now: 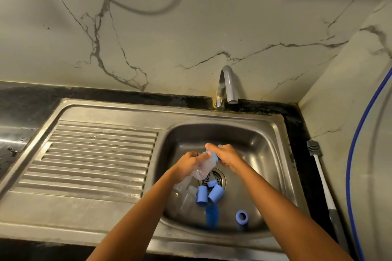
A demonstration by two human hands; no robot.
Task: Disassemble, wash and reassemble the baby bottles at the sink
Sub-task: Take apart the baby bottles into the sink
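Stainless steel sink (273, 133): brushed metal, rounded-corner basin; ribbed drainboard (101, 154) at 9 o'clock of the basin.
Baby bottle (203, 166): clear plastic, tilted, held over the basin just at 12 o'clock of the drain strainer (216, 176); neck end points toward 1 o'clock.
Collar ring (215, 155): blue, on the bottle's neck.
Left hand (187, 163): fingers curled round the bottle body.
Right hand (228, 155): fingers wrapped close together over the collar ring and teat end.
Writing: cannot tell any on the bottle; too blurred.
Blue caps (202, 195): two cylinders, matte, lying touching at 6 o'clock of the strainer.
Loose ring (241, 217): blue, at 5 o'clock on the basin floor, apart from the caps.
Clear bottles (186, 195): lying at 7 o'clock, beside the caps.
Faucet (228, 85): grey, gooseneck, at 12 o'clock.
Bottle brush (318, 165): grey bristle head, white handle, on black counter at 3 o'clock.
Wall: pale marble pattern, dark veins.
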